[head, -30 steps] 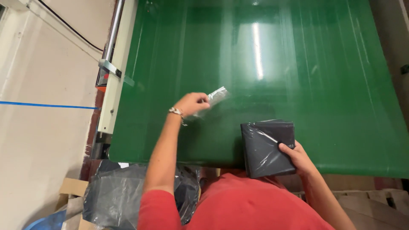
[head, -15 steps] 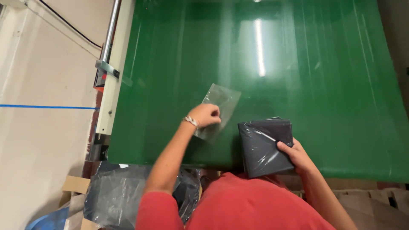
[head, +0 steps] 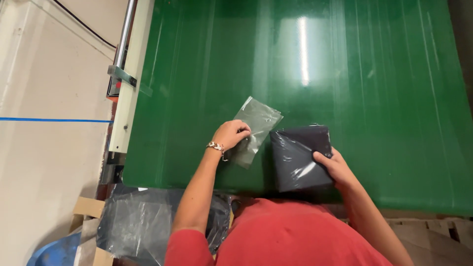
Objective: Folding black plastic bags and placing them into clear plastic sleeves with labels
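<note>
Item: floor, pale, lying at nine o'clock, with a blue line running across it toward the frame. Item: blue bin, showing only in part at seven o'clock. Item: grey film, heaped over cardboard at the near left corner, beneath the left arm. Item: rail, white, with a steel tube beside it, edging the belt at ten o'clock. Item: belt, green and glossy, filling the middle and reflecting a lamp at twelve o'clock. Item: left hand, wearing a bracelet, curling its fingertips and pinching the clear bag at its near edge; the bag is lying flat on the belt, slanting from seven to one o'clock, its right edge just beside the bundle. Item: bundle, dark, square and wrapped in shiny film, resting on the belt near its front edge at about five o'clock from the bag. Item: right hand, gripping the bundle's right side with the thumb pressing on top and the fingers hidden underneath. Judged step: bag and bundle are being brought together for bagging, with the bag not yet opened. Judged requirement for the next move: the bag's mouth needs parting and holding wide, and the bundle needs turning square to it before sliding in.
</note>
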